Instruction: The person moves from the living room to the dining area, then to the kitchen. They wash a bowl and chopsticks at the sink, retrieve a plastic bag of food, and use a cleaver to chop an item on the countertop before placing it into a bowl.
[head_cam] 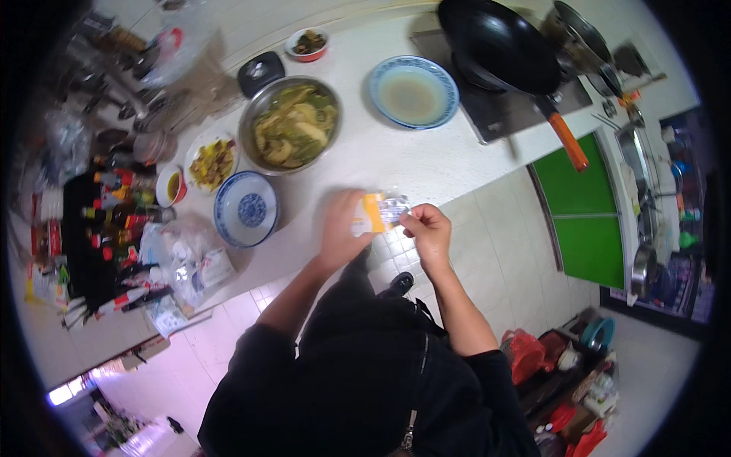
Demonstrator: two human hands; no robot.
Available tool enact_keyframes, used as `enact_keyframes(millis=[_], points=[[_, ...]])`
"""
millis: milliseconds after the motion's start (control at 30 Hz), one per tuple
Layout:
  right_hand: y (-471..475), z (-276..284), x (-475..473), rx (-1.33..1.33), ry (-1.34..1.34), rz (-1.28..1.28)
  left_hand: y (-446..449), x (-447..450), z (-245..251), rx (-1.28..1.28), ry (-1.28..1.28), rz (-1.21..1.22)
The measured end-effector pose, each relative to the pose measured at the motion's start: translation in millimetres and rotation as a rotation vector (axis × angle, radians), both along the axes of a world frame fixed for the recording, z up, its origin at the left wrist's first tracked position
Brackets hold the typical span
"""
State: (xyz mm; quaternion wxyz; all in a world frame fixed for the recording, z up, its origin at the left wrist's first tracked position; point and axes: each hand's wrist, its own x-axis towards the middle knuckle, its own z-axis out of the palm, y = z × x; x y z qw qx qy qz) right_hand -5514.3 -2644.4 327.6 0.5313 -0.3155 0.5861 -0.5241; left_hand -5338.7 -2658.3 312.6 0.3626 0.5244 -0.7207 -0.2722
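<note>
Close to the counter's front edge, my left hand [341, 228], somewhat blurred, holds a small yellow and white carton [374, 212]. A silver foil pack [393, 210] sticks out of the carton's right end, perhaps a blister sheet. Its outer corner is pinched between the thumb and fingers of my right hand [428, 231]. To the left of my hands stands a blue-and-white patterned bowl [251, 209]. Beyond it is a steel basin [245, 123] of greens and pale pieces in broth.
A blue-rimmed bowl of cloudy liquid [414, 94] stands further back. At right, a black wok [502, 45] sits on the hob, its orange handle [568, 143] jutting past the counter edge. Bottles [123, 214] and a plastic bag [188, 257] crowd the left side.
</note>
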Motion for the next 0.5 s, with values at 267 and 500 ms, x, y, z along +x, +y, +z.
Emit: enact_keyframes(millis=[267,500], points=[[-8.2,25.9,4.1,-0.011,0.534,0.524,30.6,27.1,13.7,-0.024,-0.023,0.108],[-5.9,20.7,41.9,-0.318,0.822,0.673,69.2,51.9,21.4,-0.004,0.045,0.31]])
